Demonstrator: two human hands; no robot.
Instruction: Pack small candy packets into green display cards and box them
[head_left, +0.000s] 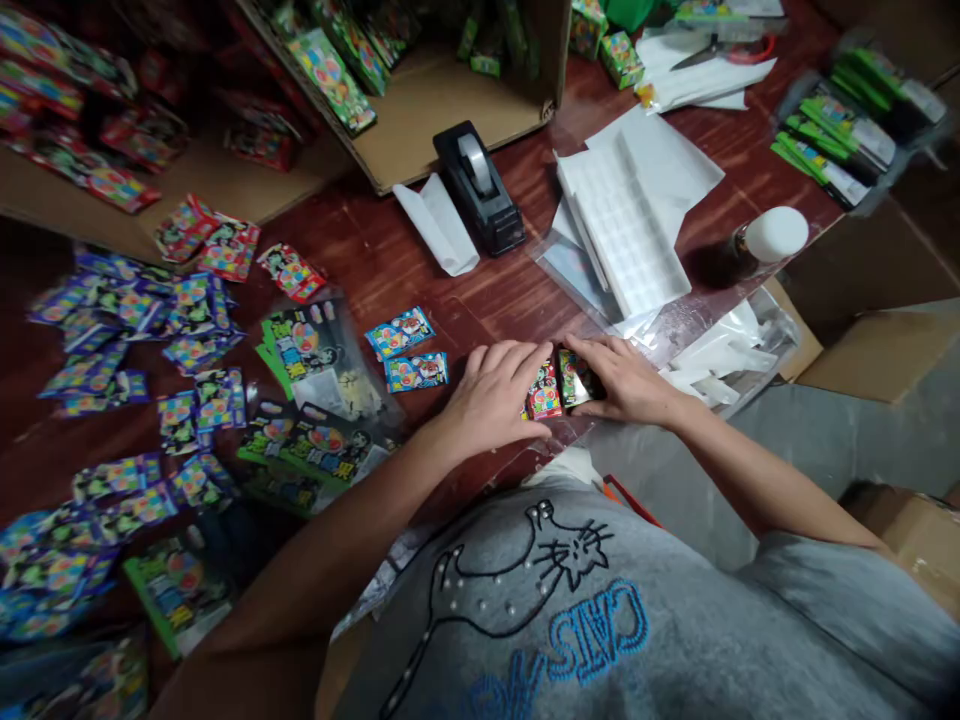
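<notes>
My left hand curves over a small red candy packet near the table's front edge, its fingers pressed along the top and the thumb at the near side. A yellow corner of something shows under this palm; the rest is hidden. My right hand grips a green and dark candy packet between thumb and fingers. The two packets stand side by side, with a narrow gap between them. Just left of my left hand lie two blue packets, an upper blue packet and a lower blue packet.
Purple packets and green-black pouches spread across the left. Cardboard boxes hold green and red packs at the back. A tape dispenser, white plastic trays, a white-capped bottle and scissors occupy the middle and right.
</notes>
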